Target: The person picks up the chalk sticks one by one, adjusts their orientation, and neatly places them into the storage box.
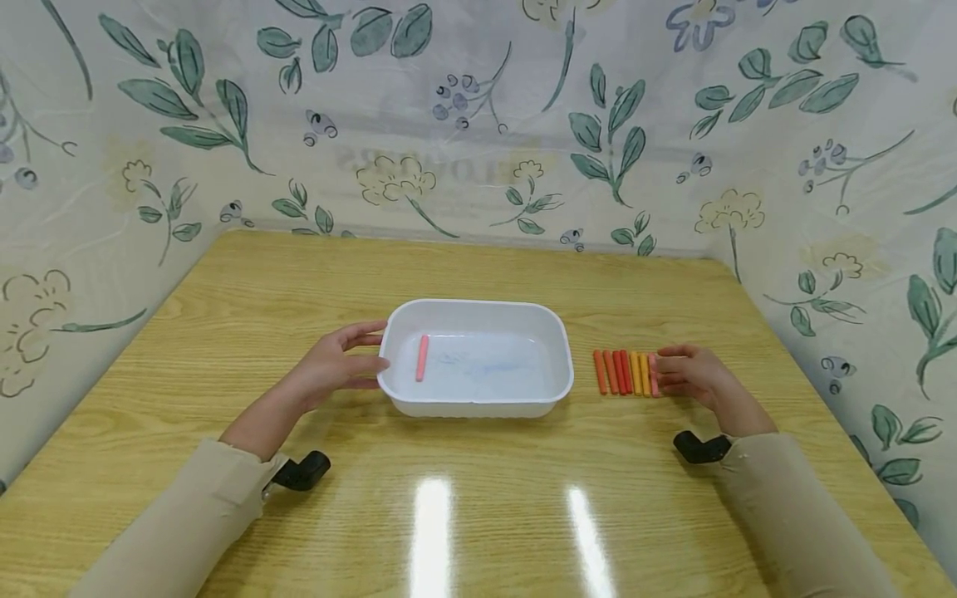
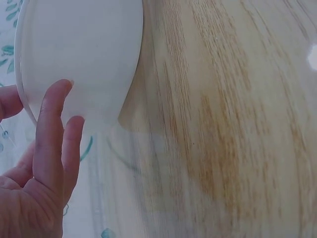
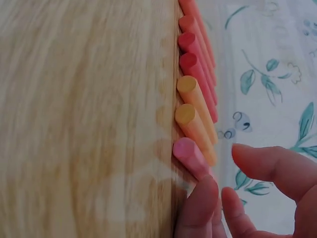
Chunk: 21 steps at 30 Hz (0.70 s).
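A pink chalk stick point(image 1: 422, 358) lies in the left part of a white plastic tub point(image 1: 475, 409). My left hand point(image 1: 332, 365) holds the tub's left rim. The left wrist view shows fingers point(image 2: 48, 134) against the outer wall and another fingertip at the rim. My right hand point(image 1: 691, 378) is at the right end of a row of chalk sticks. Beside its fingers is a second pink chalk stick point(image 3: 190, 156). In the right wrist view one fingertip point(image 3: 200, 201) meets or nearly meets this stick, while another finger stands apart from it.
The row runs from orange chalk point(image 1: 601, 371) through red chalk point(image 1: 622, 371) to yellow chalk point(image 1: 640, 373), right of the tub. All stand on a wooden table point(image 1: 336, 515). A floral cloth point(image 1: 478, 124) hangs behind and at both sides.
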### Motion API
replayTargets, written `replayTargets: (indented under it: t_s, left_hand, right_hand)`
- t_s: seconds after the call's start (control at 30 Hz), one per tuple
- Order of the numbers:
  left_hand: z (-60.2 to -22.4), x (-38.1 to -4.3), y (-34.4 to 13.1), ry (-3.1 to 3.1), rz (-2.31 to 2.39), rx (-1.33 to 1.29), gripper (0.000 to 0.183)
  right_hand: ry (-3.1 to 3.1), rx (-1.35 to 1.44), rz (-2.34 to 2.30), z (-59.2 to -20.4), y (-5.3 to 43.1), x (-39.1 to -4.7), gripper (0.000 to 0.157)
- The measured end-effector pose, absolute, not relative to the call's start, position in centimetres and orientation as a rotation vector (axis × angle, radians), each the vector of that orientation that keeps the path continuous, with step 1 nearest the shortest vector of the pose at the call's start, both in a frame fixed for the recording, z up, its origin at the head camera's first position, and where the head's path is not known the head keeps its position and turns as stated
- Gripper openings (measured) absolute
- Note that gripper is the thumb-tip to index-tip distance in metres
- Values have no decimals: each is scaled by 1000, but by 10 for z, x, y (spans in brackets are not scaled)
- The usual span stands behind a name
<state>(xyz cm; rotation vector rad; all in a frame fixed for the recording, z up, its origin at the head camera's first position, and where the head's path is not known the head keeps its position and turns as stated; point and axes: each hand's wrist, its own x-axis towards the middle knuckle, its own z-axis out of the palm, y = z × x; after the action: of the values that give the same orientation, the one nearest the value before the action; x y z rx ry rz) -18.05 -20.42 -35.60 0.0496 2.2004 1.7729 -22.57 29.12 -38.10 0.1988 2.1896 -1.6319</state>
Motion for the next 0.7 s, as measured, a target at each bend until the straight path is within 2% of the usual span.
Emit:
replayTargets:
  t_s: [0.2, 0.33, 0.7]
  left_hand:
    - [-355, -179, -203, 2193, 1776, 47, 68]
    - [-355, -179, -202, 2188, 1780, 49, 68]
    - [-355, -180, -203, 2179, 1792, 49, 68]
  right_hand:
    - [2210, 130, -1576, -386, 293, -229, 69]
    - [2210, 93, -1554, -387, 295, -230, 67]
    - [2203, 143, -1601, -383, 293, -228, 68]
